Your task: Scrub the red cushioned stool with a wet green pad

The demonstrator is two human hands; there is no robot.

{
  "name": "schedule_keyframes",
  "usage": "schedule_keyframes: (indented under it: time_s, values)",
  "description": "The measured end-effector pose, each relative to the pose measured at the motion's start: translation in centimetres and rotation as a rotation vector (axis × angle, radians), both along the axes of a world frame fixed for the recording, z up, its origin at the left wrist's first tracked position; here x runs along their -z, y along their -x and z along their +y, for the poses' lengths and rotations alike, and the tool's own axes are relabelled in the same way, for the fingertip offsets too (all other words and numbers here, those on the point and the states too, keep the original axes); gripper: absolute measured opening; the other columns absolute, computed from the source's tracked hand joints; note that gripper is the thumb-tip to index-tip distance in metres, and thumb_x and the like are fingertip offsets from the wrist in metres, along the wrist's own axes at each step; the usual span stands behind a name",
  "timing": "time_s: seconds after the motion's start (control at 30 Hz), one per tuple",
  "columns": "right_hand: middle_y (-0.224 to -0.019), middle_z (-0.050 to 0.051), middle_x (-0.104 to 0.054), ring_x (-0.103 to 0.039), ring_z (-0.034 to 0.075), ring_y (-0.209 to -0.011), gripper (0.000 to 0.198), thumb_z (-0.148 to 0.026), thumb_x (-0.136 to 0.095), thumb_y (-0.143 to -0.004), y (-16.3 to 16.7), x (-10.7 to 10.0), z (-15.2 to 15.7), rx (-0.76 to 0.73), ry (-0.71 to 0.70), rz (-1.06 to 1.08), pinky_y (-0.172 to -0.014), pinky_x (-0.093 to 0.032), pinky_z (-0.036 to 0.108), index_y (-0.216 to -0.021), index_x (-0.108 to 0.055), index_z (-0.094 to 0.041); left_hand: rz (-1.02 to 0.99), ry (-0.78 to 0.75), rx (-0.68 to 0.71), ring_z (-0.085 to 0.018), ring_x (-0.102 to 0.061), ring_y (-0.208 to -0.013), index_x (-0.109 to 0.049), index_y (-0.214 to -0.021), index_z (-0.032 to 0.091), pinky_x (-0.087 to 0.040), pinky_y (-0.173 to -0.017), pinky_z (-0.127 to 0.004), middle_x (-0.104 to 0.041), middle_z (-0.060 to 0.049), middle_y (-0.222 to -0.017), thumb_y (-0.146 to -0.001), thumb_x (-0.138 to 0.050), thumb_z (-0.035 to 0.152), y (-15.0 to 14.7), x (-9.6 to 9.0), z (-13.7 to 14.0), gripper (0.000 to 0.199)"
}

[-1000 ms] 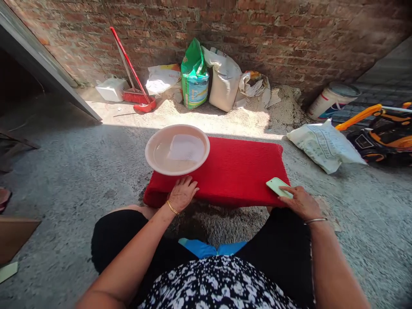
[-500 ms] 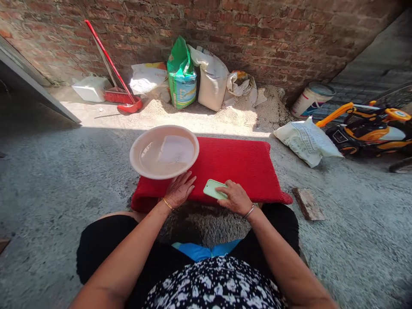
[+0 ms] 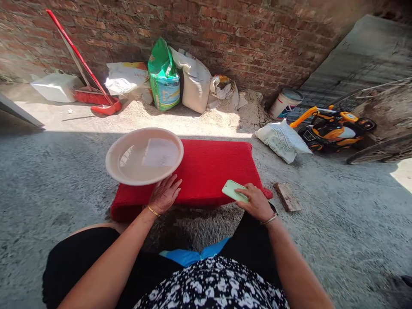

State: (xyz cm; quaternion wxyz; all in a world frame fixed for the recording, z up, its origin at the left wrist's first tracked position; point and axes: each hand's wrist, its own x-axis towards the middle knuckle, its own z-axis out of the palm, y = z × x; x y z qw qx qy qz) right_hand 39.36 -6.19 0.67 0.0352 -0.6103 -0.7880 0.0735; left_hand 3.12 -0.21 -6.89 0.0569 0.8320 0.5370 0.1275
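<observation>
Pale green phone: was gripped in the right hand, by the red cloth's near edge, long axis slanting forward-left
Left hand: lay open, palm down on the cloth, fingertips beside the basin
Basin: sat left of the phone, well apart, nearer the left hand

The basin is pale pink, round and wide, upright on the left end of the red cloth, with clear water in it and a bright patch across its right half. The cloth is thick and textured, spread fairly flat, its near edge folding down. The slab, pale green with rounded corners and a small dark spot, slants over the cloth's near right part.
</observation>
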Motion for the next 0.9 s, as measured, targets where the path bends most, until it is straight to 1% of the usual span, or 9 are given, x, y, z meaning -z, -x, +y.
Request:
schedule_keyframes:
  time_s: [0.07, 0.13, 0.2, 0.37, 0.47, 0.53, 0.63, 0.77, 0.9]
  values:
    - [-0.105, 0.007, -0.056, -0.053, 0.021, -0.098, 0.041, -0.037, -0.064, -0.078, 3.3, 0.7, 0.7, -0.072, 0.057, 0.056, -0.087, -0.041, 0.033, -0.118, -0.063, -0.029, 0.010, -0.034, 0.015, -0.025, -0.037, -0.135, -0.056, -0.127, 0.026, -0.028, -0.112, -0.044, -0.048, -0.008, -0.142, -0.091, -0.039, 0.034, 0.2, 0.3, 0.1, 0.041]
    - [-0.106, 0.006, -0.056, -0.053, 0.020, -0.098, 0.043, -0.037, -0.066, -0.077, 3.7, 1.1, 1.1, -0.078, 0.091, 0.078, -0.087, -0.041, 0.032, -0.119, -0.063, -0.030, 0.008, -0.067, 0.026, -0.025, -0.039, -0.134, -0.057, -0.126, 0.025, -0.029, -0.112, -0.044, -0.049, -0.008, -0.140, -0.091, -0.038, 0.035, 0.3, 0.5, 0.3, 0.042]
    - [-0.104, 0.006, -0.056, -0.054, 0.019, -0.096, 0.041, -0.036, -0.065, -0.077, 0.9, 1.1, 0.8, -0.013, 0.101, 0.057, -0.085, -0.041, 0.031, -0.117, -0.064, -0.029, -0.008, -0.083, 0.030, -0.026, -0.040, -0.133, -0.058, -0.125, 0.025, -0.029, -0.112, -0.044, -0.050, -0.009, -0.139, -0.090, -0.039, 0.035, 0.4, 0.8, 0.4, 0.041]
    - [-0.097, 0.007, -0.058, -0.059, 0.020, -0.081, 0.037, -0.037, -0.061, -0.077, -10.5, -0.4, -2.2, 0.296, 0.060, -0.188, -0.072, -0.045, 0.033, -0.111, -0.068, -0.027, -0.064, -0.063, 0.015, -0.026, -0.040, -0.133, -0.058, -0.125, 0.029, -0.031, -0.111, -0.046, -0.049, -0.007, -0.140, -0.089, -0.042, 0.035, 0.1, 0.6, 0.2, 0.040]
    - [-0.100, 0.009, -0.059, -0.059, 0.023, -0.081, 0.037, -0.044, -0.058, -0.079, -11.6, -1.0, -2.0, 0.342, -0.073, -0.252, -0.071, -0.046, 0.036, -0.109, -0.069, -0.026, -0.059, -0.030, -0.002, -0.025, -0.039, -0.134, -0.058, -0.125, 0.030, -0.032, -0.111, -0.046, -0.049, -0.006, -0.140, -0.089, -0.044, 0.032, -0.2, -0.1, -0.2, 0.039]
    - [-0.105, 0.009, -0.058, -0.059, 0.023, -0.086, 0.038, -0.045, -0.057, -0.080, -8.3, -1.0, -0.4, 0.236, -0.123, -0.160, -0.076, -0.046, 0.036, -0.112, -0.067, -0.026, -0.048, -0.026, -0.024, -0.025, -0.041, -0.132, -0.058, -0.124, 0.028, -0.033, -0.110, -0.046, -0.050, -0.007, -0.139, -0.089, -0.044, 0.031, -0.4, -0.3, -0.4, 0.038]
    - [-0.106, 0.008, -0.057, -0.057, 0.021, -0.093, 0.038, -0.041, -0.058, -0.081, 0.3, -0.7, 3.1, -0.003, -0.089, 0.012, -0.082, -0.043, 0.032, -0.116, -0.064, -0.027, -0.049, -0.082, -0.093, -0.025, -0.048, -0.125, -0.059, -0.122, 0.024, -0.037, -0.106, -0.044, -0.055, -0.010, -0.133, -0.090, -0.044, 0.033, -0.5, 0.1, -0.7, 0.037]
    - [-0.105, 0.008, -0.057, -0.053, 0.022, -0.096, 0.040, -0.039, -0.063, -0.078, 11.3, -0.3, 7.4, -0.221, 0.000, 0.035, -0.084, -0.039, 0.033, -0.117, -0.064, -0.029, -0.084, -0.211, -0.139, -0.023, -0.056, -0.113, -0.060, -0.113, 0.019, -0.045, -0.099, -0.040, -0.062, -0.011, -0.117, -0.090, -0.041, 0.032, 0.1, 1.7, -1.1, 0.032]
    - [-0.107, 0.008, -0.054, -0.052, 0.022, -0.096, 0.043, -0.039, -0.064, -0.078, 15.7, 0.4, 9.8, -0.313, 0.054, 0.044, -0.082, -0.037, 0.032, -0.120, -0.061, -0.031, -0.100, -0.291, -0.123, -0.024, -0.058, -0.108, -0.058, -0.111, 0.017, -0.047, -0.095, -0.040, -0.062, -0.013, -0.112, -0.090, -0.041, 0.031, 0.5, 2.9, -1.1, 0.030]
